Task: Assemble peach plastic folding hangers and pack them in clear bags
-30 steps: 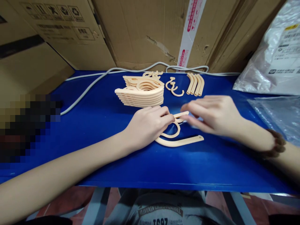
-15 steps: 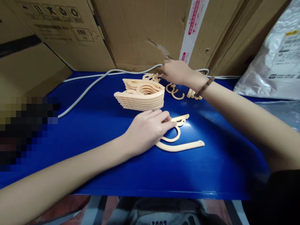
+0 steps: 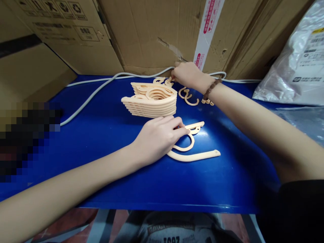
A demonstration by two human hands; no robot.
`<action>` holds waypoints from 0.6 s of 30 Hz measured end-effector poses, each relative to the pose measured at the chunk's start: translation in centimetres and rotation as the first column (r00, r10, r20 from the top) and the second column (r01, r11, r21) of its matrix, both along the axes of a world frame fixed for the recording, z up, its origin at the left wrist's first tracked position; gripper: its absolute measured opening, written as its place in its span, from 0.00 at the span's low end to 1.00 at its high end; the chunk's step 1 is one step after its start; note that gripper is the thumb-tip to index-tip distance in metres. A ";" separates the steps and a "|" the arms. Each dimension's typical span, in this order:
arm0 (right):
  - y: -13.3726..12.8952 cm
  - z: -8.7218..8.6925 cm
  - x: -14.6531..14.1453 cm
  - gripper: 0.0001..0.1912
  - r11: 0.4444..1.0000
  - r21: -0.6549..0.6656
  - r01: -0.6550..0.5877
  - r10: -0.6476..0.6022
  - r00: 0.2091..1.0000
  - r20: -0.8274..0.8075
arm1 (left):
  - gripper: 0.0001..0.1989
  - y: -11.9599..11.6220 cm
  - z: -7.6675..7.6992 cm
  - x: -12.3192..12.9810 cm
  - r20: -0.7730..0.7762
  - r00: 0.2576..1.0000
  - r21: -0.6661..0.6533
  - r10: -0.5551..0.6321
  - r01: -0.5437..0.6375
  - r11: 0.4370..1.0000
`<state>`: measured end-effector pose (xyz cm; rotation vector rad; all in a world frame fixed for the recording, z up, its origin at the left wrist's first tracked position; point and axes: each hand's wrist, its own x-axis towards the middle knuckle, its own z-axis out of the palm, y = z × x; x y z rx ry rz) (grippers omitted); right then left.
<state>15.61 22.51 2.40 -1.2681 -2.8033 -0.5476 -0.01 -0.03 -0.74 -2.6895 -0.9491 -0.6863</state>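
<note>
A cream plastic folding hanger (image 3: 194,156) lies on the blue table, one curved arm toward me and a ring in its middle. My left hand (image 3: 162,138) is closed over its left part, thumb and fingers gripping it. Just behind stands a stack of similar cream hanger bodies (image 3: 152,106). My right hand (image 3: 188,75) reaches to the back, fingers bent down and drawn together at a group of small cream pieces (image 3: 159,81); whether one is between the fingertips is hidden. Loose cream hooks (image 3: 188,98) lie below that wrist, beside several short cream pieces (image 3: 208,102).
A white cable (image 3: 96,92) runs along the back of the blue table (image 3: 101,182). Cardboard boxes (image 3: 152,37) wall off the rear and left. At the right is a plastic-wrapped package (image 3: 291,74). A blurred dark patch (image 3: 25,141) covers the left edge.
My right hand has shifted slightly left and its fingers are lower among the small pieces at the back. The left hand stays on the hanger; the view has tilted slightly.
</note>
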 end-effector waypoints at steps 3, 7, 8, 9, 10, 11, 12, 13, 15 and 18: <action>0.3 -0.3 0.6 0.22 0.997 0.059 -0.052 0.052 0.999 0.002 | 0.10 0.1 -0.1 0.0 0.019 1.000 0.010 -0.003 0.003 1.000; 0.2 -0.4 1.9 0.41 0.978 0.117 -0.173 0.176 0.984 -0.019 | 0.09 0.1 -0.1 0.0 0.028 0.999 -0.012 -0.019 0.020 1.000; 0.2 -0.3 2.2 0.45 0.971 0.129 -0.201 0.207 0.978 -0.032 | 0.09 0.1 -0.1 0.0 0.029 0.999 -0.018 -0.020 0.020 1.000; 0.1 -0.2 2.5 0.47 0.964 0.140 -0.224 0.232 0.972 -0.044 | 0.09 0.1 0.0 0.0 0.029 0.999 -0.022 -0.019 0.020 1.000; -0.1 -0.1 2.8 0.48 0.959 0.151 -0.239 0.249 0.967 -0.051 | 0.09 0.1 0.0 0.0 0.030 0.999 -0.023 -0.019 0.020 1.000; -0.2 0.0 3.0 0.47 0.959 0.150 -0.239 0.251 0.966 -0.063 | 0.10 0.1 0.0 0.0 0.029 0.999 -0.026 -0.019 0.020 0.999; -0.3 0.2 3.2 0.44 0.963 0.138 -0.232 0.244 0.966 -0.082 | 0.10 0.1 0.0 0.0 0.027 0.999 -0.029 -0.018 0.019 0.999; -0.3 0.3 3.3 0.42 0.967 0.122 -0.223 0.236 0.966 -0.107 | 0.10 0.1 0.0 0.0 0.027 0.999 -0.033 -0.018 0.019 0.999; -0.4 0.5 3.5 0.39 0.976 0.075 -0.203 0.213 0.963 -0.162 | 0.11 0.0 0.0 0.0 0.026 1.000 -0.039 -0.015 0.016 0.999; -0.3 0.8 3.7 0.38 0.983 0.020 -0.182 0.181 0.956 -0.230 | 0.11 0.0 0.0 0.0 0.035 0.999 -0.034 -0.011 0.013 0.999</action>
